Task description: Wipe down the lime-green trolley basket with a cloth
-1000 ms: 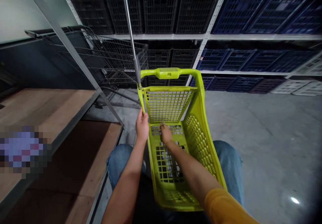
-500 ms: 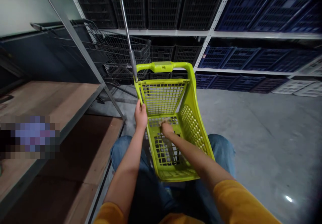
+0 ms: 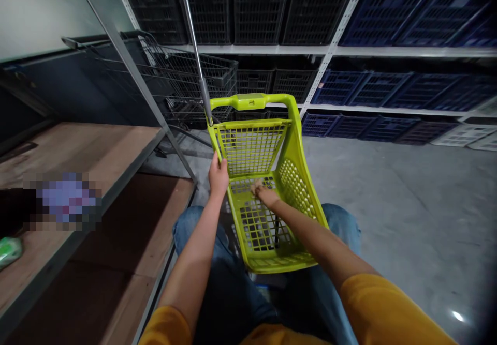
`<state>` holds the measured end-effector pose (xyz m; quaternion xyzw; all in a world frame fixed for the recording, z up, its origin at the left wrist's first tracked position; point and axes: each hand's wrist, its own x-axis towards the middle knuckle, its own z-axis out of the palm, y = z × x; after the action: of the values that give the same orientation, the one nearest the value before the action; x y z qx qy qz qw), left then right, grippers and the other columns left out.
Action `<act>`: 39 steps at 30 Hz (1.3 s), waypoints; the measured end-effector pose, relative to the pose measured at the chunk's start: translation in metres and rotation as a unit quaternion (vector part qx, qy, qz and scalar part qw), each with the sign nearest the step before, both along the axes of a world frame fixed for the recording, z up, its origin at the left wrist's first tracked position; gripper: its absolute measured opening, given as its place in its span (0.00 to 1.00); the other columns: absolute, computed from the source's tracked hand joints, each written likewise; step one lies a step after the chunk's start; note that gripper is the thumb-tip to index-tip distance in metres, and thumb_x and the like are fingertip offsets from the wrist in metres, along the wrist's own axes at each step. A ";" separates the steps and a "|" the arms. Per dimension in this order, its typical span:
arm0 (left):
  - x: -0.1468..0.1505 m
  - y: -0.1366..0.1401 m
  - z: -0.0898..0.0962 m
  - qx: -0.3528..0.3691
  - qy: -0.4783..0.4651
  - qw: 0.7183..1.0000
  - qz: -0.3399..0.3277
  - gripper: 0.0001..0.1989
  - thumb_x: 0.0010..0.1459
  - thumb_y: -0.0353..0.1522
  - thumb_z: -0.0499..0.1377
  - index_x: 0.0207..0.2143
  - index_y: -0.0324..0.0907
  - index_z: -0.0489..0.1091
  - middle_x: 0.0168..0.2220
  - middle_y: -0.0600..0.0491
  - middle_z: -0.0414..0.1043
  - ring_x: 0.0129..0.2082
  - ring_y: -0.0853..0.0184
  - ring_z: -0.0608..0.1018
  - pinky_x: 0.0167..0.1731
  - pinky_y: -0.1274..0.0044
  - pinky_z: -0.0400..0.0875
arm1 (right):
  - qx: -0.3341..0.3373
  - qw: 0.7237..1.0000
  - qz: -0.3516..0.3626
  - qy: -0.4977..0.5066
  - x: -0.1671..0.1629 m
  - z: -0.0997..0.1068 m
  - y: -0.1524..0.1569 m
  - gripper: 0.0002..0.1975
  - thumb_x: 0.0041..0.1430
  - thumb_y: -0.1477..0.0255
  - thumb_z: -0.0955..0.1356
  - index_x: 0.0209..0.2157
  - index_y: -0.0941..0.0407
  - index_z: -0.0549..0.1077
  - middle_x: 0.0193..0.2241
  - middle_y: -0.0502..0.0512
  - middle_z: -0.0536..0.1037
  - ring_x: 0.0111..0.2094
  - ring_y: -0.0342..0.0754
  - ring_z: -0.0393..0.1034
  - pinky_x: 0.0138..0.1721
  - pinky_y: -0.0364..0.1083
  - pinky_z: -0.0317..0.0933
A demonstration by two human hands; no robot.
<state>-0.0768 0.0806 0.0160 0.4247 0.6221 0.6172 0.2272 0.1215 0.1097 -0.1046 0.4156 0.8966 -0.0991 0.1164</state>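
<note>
A lime-green plastic shopping basket (image 3: 267, 270) with a handle across its far end stands between my knees. Its mesh panel (image 3: 252, 151) slopes at the far side. My left hand (image 3: 218, 175) is closed round the left rim. Down inside the basket, my right hand (image 3: 267, 196) presses a small pale crumpled cloth (image 3: 256, 185) against the grid floor near the foot of the mesh panel. Its fingers are partly hidden by the back of the hand. A silver pole (image 3: 194, 37) rises from the basket's far left corner.
On the left is a wooden shelf (image 3: 89, 146) with a metal frame, holding a blurred-out item and a green-and-white package (image 3: 10, 251). A wire shopping cart (image 3: 186, 71) stands behind. Racks of black crates (image 3: 260, 14) and blue crates (image 3: 407, 11) line the back.
My right hand has slid slightly to the right with the pale cloth on the basket floor. The left hand keeps its grip. The view has turned a little to the left.
</note>
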 end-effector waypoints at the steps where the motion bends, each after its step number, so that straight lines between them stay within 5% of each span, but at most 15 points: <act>1: 0.002 0.000 0.000 0.002 -0.009 1.000 0.001 0.24 0.64 0.36 0.55 0.61 0.42 0.65 0.62 0.47 0.67 0.63 0.62 0.68 0.64 0.72 0.58 | -0.001 1.000 -0.024 -0.003 -0.002 0.002 0.000 0.18 0.66 0.79 0.60 0.54 0.64 0.69 0.52 0.76 0.74 0.53 0.55 0.72 0.51 0.50 0.66; 9: 0.009 0.001 0.002 0.001 -0.037 0.999 -0.011 0.23 0.64 0.36 0.55 0.61 0.44 0.66 0.62 0.50 0.68 0.62 0.63 0.69 0.63 0.72 0.61 | -0.053 0.995 0.041 0.070 -0.050 -0.008 -0.043 0.19 0.65 0.80 0.60 0.53 0.55 0.72 0.53 0.61 0.75 0.55 0.49 0.70 0.51 0.43 0.66; 14: 0.009 0.000 0.001 0.009 -0.033 0.999 -0.011 0.24 0.64 0.39 0.56 0.60 0.44 0.67 0.63 0.49 0.67 0.63 0.61 0.69 0.63 0.71 0.61 | -0.021 0.994 -0.102 0.015 0.004 -0.001 -0.001 0.25 0.61 0.83 0.60 0.60 0.64 0.67 0.54 0.77 0.71 0.57 0.60 0.68 0.51 0.54 0.67; 17: 0.009 0.001 0.001 0.020 -0.031 0.999 -0.011 0.24 0.64 0.41 0.56 0.60 0.43 0.67 0.62 0.48 0.67 0.62 0.61 0.69 0.63 0.72 0.60 | -0.017 0.993 -0.118 0.014 0.002 -0.005 -0.002 0.26 0.58 0.84 0.61 0.59 0.71 0.65 0.54 0.86 0.69 0.58 0.66 0.66 0.54 0.61 0.65; 24: 0.008 -0.002 0.002 0.016 -0.023 1.000 -0.009 0.24 0.64 0.41 0.56 0.60 0.45 0.67 0.62 0.49 0.68 0.63 0.62 0.68 0.64 0.72 0.58 | -0.096 0.983 0.094 0.124 -0.055 -0.034 -0.050 0.35 0.55 0.82 0.65 0.65 0.64 0.59 0.67 0.69 0.56 0.68 0.54 0.53 0.66 0.50 0.53; 29: 0.010 -0.003 0.001 0.017 -0.031 0.999 -0.005 0.23 0.64 0.39 0.55 0.60 0.45 0.66 0.63 0.51 0.67 0.63 0.62 0.68 0.64 0.72 0.59 | -0.059 0.985 0.128 0.100 -0.052 -0.038 -0.027 0.29 0.60 0.83 0.63 0.63 0.59 0.63 0.67 0.62 0.59 0.68 0.48 0.53 0.64 0.47 0.55; 39: 0.011 -0.001 0.001 -0.001 -0.038 0.999 0.000 0.23 0.64 0.38 0.54 0.61 0.43 0.66 0.63 0.49 0.67 0.63 0.62 0.68 0.64 0.72 0.59 | -0.008 0.996 0.015 0.084 -0.100 -0.029 0.010 0.24 0.66 0.81 0.56 0.61 0.61 0.66 0.65 0.66 0.62 0.66 0.54 0.58 0.59 0.52 0.64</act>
<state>-0.0657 0.0792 0.0169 0.4012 0.6137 0.6320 0.2512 0.0213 0.1196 -0.1333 0.3916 0.9084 -0.1392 0.0458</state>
